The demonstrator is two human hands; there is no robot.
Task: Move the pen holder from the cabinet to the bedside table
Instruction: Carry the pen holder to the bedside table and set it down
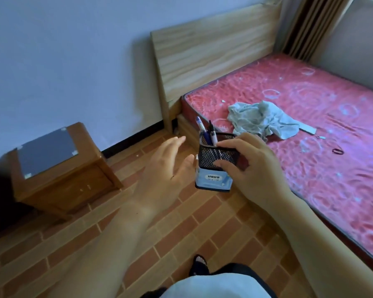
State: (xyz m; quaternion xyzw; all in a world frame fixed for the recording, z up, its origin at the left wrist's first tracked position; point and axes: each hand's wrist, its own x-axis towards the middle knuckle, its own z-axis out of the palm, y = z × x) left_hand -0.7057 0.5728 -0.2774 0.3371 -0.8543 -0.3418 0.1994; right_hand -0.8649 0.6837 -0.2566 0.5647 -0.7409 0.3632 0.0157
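Here, my right hand (246,166) grips the upright pen holder (215,164); left hand (168,164) open beside it; bedside table (58,168) at nine o'clock.

A home bedroom: bed (299,117) with wooden headboard (213,48), bedside table (60,168).

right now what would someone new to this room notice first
The black mesh pen holder held in mid-air at the centre, gripped by the right hand with several pens standing in it, while the left hand hovers open beside it. Behind it to the right lies the pink mattress with a crumpled pale cloth; the wooden bedside table stands at left.
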